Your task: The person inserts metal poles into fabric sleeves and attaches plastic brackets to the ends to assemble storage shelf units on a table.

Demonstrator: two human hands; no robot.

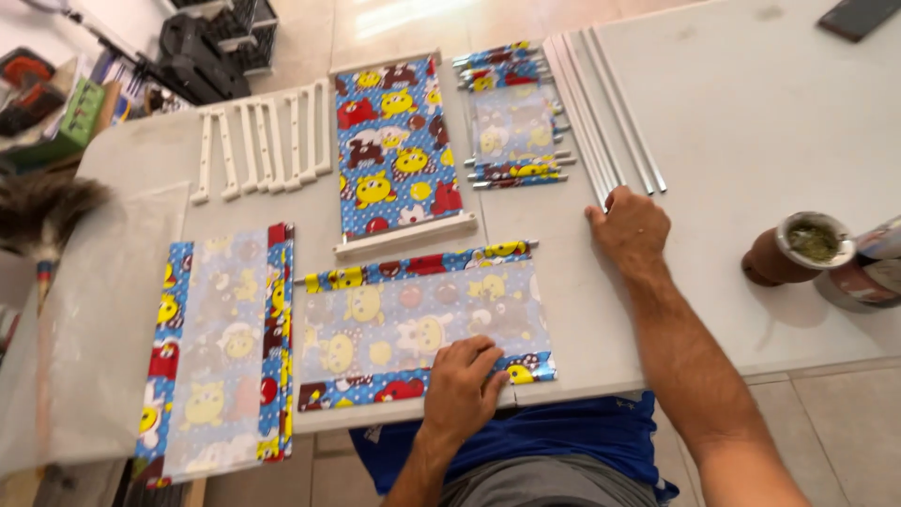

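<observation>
Overhead view of a pale grey surface (713,113); landmark is the wide cartoon-print plastic panel w/ a clear frosted centre (422,324) at the near edge. Left hand (466,387) lies flat on the panel's near border, fingers spread & loose, gripping nothing, while right hand (631,228), just right of the panel & beyond its far corner, rests palm-down w/ fingertips touching the near ends of a row of thin silver metal rods (601,113), not closed round any. Judgement: to do this well, keep the panel pinned flat & take one rod without knocking the rest askew.
</observation>
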